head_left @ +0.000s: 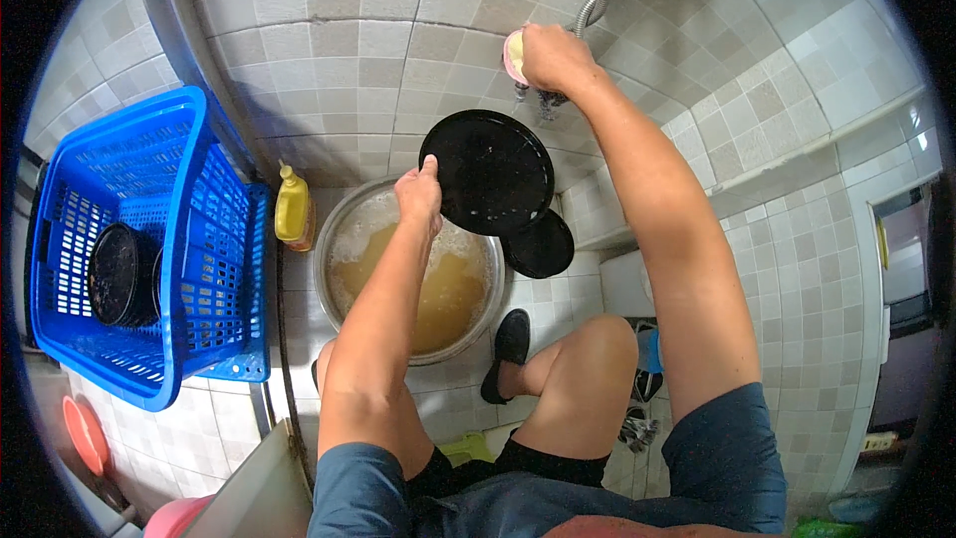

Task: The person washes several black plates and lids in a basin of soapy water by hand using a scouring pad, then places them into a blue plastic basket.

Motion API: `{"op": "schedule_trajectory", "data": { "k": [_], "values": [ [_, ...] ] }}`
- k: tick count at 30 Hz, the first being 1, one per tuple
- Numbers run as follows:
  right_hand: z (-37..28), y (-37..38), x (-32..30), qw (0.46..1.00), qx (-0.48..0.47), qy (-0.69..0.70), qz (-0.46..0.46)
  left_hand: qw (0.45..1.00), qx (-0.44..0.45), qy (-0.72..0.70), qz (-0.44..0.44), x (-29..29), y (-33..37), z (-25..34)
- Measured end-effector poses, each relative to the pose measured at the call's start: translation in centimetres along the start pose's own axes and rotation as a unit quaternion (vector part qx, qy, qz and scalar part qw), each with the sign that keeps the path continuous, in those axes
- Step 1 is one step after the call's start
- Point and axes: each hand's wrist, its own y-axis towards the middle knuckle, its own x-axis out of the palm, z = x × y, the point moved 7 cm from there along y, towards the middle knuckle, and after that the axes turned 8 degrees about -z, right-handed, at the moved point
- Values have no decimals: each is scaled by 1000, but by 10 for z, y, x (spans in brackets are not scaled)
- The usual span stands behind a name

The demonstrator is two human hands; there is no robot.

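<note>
My left hand point(419, 201) grips the left edge of a black round plate point(488, 174), thumb on top. The plate is wet with small light flecks and is tilted over the far right rim of a large metal basin point(326, 284) of cloudy, foamy, yellowish water. Up by the tiled wall, my right hand point(558, 62) is closed around a pink and yellow sponge-like pad point(514, 56), right at a metal tap point(548, 105) that it partly hides. A smaller black round dish point(541, 245) lies partly under the plate, beside the basin.
Left of the basin stands a yellow pump bottle point(293, 207). A blue plastic basket point(179, 239) further left holds black round dishes point(118, 274). A metal shower hose point(599, 0) hangs above the tap. My black shoe point(510, 344) is close to the basin's right side.
</note>
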Motion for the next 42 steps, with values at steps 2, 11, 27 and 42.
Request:
{"op": "schedule_trajectory", "data": {
  "k": [2,11,27,42],
  "values": [
    [-11,0,-7,1000,-12,8,14,1000,16,-5,-16,-11,13,2],
    [-15,-3,-11,1000,-20,14,0,999,17,31,35,-15,15,-3],
    [-4,0,-3,1000,-18,-15,15,997,71,20,-11,-22,39,-2],
    [-6,1,-1,999,-25,-33,28,990,-37,-85,-107,-28,86,-57]
  ]
}}
